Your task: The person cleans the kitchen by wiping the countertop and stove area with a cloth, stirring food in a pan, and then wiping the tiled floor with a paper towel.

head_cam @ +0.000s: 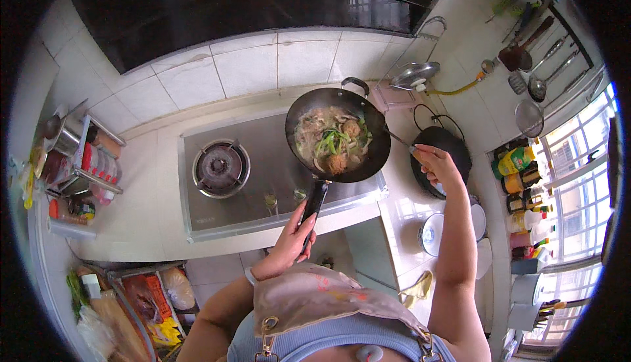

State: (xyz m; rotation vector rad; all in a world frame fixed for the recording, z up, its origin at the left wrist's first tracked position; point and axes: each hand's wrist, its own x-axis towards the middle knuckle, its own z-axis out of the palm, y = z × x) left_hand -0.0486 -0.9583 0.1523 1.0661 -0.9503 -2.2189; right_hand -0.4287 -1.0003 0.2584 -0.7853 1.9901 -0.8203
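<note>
A black wok [377, 137] sits over the right side of the steel gas hob. In it lie a broth with leafy greens [335, 141], pale pieces and two browned balls [337, 163]; faint steam hangs over them. My left hand [292, 241] is closed around the wok's black handle [315, 199], which points towards me. To the right of the wok, my right hand [434, 163] grips the end of a long-handled metal utensil [398, 138]. Its working end reaches to the wok's right rim and cannot be made out.
A bare gas burner [220, 167] is at left on the hob. A black pan [446, 150] lies beneath my right hand, with a white bowl [432, 234] nearer me. Bottles [515, 161] line the window side. Utensils [537, 86] hang at upper right; a rack [93, 164] stands left.
</note>
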